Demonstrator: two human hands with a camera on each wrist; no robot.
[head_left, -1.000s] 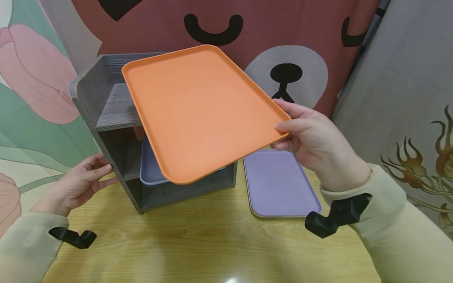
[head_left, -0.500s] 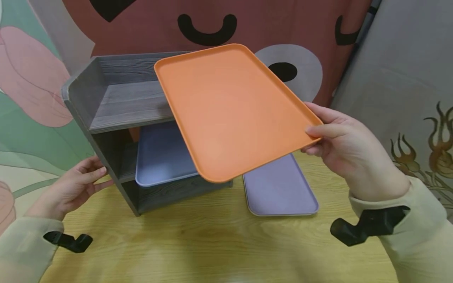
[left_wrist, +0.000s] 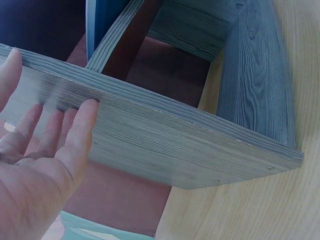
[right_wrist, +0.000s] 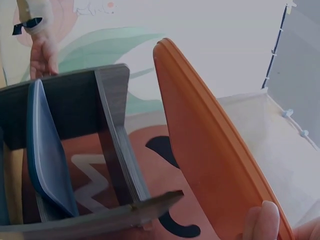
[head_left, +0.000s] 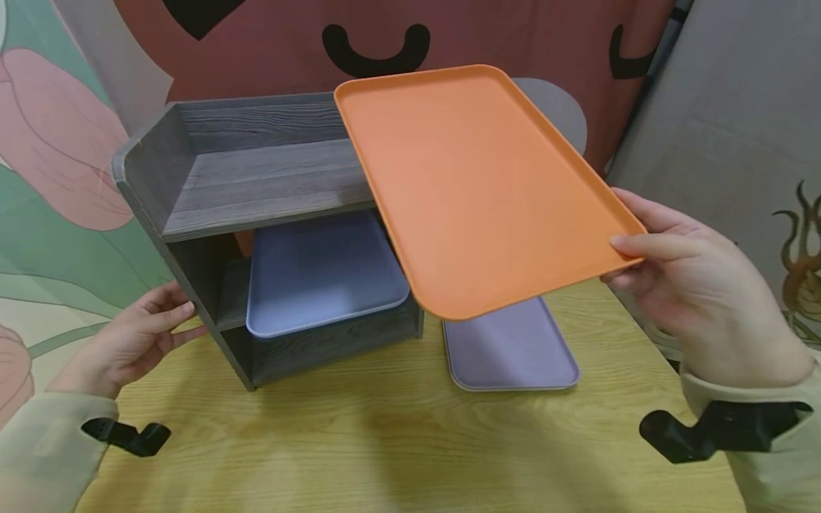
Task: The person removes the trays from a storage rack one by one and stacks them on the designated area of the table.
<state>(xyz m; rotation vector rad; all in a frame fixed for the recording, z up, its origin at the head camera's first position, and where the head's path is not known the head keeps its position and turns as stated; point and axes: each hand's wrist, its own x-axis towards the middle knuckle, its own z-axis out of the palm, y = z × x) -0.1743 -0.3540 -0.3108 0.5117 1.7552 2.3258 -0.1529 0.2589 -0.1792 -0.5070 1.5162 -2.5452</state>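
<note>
An orange rectangular tray [head_left: 481,185] hangs tilted in the air, its near right corner pinched between the thumb and fingers of my right hand [head_left: 702,285]. It overlaps the right end of a grey wooden shelf unit [head_left: 269,178]. My left hand [head_left: 141,338] touches the unit's left side; in the left wrist view, that hand's fingertips [left_wrist: 90,106] rest against the side panel with the fingers fairly straight. On the unit's middle shelf lies a blue tray [head_left: 327,274], its front edge jutting out. A purple tray [head_left: 513,349] lies on the table, partly hidden beneath the orange one.
The purple tray seems to rest on another pale tray, whose rim shows below it. Everything stands on a yellow wood-grain table [head_left: 359,434]. Behind hangs a red cloth with a cartoon face [head_left: 276,50]; a pale curtain [head_left: 725,107] hangs at the right.
My right hand has carried the orange tray to the right, away from the shelf unit, uncovering the blue tray and the top shelf. The left hand stays at the unit's side.
</note>
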